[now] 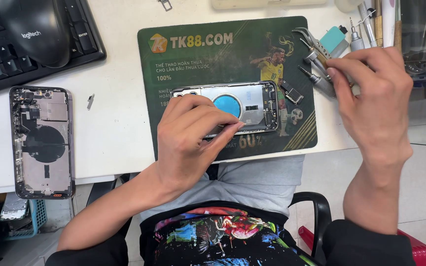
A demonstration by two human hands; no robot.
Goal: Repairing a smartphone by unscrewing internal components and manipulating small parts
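An opened phone housing (pixel 252 104) with a blue round patch inside lies on a dark green mat (pixel 193 64). My left hand (pixel 193 135) rests on its near left part, fingers curled over the frame and holding it down. My right hand (pixel 371 93) reaches to the mat's right edge, fingers pinched among several metal tools (pixel 316 59); whether it grips one I cannot tell. A small black loose part (pixel 292 92) lies just right of the housing.
A second opened phone housing (pixel 43 143) lies at the table's left front edge. A black keyboard (pixel 82 34) and mouse (pixel 38 27) sit at the back left. A tiny metal piece (pixel 90 101) lies between. Chair arm (pixel 316 207) below.
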